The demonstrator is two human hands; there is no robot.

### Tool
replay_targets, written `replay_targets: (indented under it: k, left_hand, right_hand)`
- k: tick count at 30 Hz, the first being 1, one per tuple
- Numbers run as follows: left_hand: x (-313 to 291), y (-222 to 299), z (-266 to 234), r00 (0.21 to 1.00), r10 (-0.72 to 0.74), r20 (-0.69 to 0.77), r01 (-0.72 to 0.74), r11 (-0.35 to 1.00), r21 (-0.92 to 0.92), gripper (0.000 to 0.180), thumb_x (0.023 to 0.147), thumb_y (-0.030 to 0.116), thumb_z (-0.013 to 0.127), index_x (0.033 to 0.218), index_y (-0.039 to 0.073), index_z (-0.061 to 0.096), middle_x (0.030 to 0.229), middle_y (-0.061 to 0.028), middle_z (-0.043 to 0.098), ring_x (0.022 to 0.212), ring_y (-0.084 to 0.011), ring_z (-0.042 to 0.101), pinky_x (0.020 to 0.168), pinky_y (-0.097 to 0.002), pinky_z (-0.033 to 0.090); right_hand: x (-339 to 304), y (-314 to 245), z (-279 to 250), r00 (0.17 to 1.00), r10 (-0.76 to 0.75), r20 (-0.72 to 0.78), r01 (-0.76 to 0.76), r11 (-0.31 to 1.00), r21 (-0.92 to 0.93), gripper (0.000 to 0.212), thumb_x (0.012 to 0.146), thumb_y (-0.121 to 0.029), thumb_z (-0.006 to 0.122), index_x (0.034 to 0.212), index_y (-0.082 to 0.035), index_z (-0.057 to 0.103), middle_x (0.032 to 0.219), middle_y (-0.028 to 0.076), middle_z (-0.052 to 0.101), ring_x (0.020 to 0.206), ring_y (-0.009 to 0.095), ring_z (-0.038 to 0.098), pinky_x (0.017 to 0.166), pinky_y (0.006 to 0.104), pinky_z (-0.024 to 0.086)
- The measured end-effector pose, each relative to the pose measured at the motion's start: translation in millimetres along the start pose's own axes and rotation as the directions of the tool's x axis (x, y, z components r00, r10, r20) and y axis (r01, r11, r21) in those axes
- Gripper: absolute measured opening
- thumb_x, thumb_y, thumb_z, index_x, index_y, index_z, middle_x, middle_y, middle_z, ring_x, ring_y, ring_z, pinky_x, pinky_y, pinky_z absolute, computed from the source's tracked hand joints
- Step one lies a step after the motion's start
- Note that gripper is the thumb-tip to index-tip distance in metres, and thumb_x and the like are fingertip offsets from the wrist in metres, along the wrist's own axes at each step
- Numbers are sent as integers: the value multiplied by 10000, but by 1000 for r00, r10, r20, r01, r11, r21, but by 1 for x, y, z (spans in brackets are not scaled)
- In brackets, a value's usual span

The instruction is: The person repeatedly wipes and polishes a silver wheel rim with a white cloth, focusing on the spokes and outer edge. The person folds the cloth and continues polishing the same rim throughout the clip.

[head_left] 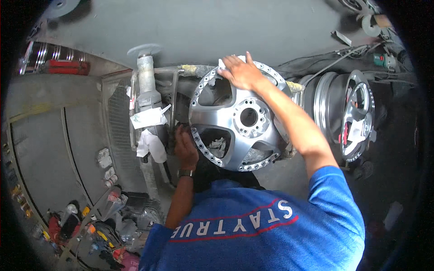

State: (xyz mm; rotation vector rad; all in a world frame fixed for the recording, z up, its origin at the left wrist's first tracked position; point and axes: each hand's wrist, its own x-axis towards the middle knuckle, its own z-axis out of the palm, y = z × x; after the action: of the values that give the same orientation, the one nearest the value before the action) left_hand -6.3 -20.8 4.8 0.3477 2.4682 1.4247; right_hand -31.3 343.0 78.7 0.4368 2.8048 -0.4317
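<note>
A silver wheel center (233, 158) with broad spokes, a round hub hole and small bolt holes around its edge faces up in front of me. My right hand (242, 73) reaches across it to the far edge. Its fingers lie over a small white sheet (221, 63), pressed on the edge; whether it is paper or sandpaper I cannot tell. Down at the wheel's left edge is my left hand (186, 147), fingers stretched out, wearing a wrist watch (186, 173). Whether it touches the wheel is unclear.
Left of the wheel, a power tool (148, 97) with a disc on top stands against a metal frame, white paper (151, 144) hanging from it. More rims (322, 101) stand at the right. Cables (334, 65) run behind. Bags and clutter (115, 221) lie lower left.
</note>
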Motion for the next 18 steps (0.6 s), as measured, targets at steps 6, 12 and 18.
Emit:
replay_targets:
  k: [6,12,18]
  left_hand:
    - [0,-27,17,981,167,-96,-161,985,67,379,1139,211,468,1396,-23,618,1238,-232,744,1137,-354,723,981,-438,562]
    - [6,4,4,1000,17,23,-17,1000,2,434,1146,278,434,1406,-20,612,1170,-227,748,1067,-341,728,931,-432,549]
    - [3,7,3,999,32,27,-33,998,56,449,1146,289,421,1418,-20,600,1170,-240,747,1060,-357,726,928,-437,546]
  right_hand:
    - [10,-16,10,1000,-4,21,5,998,-65,782,1124,-631,288,1603,-33,449,1647,162,480,1583,301,370,1299,681,131]
    - [-1,24,18,995,28,-94,-27,1000,14,769,1129,-620,238,1599,-60,474,1632,164,507,1547,310,436,1303,668,124]
    - [-51,126,0,935,310,173,-345,908,238,748,1116,-636,223,1591,-141,521,1629,153,517,1528,361,447,1290,690,131]
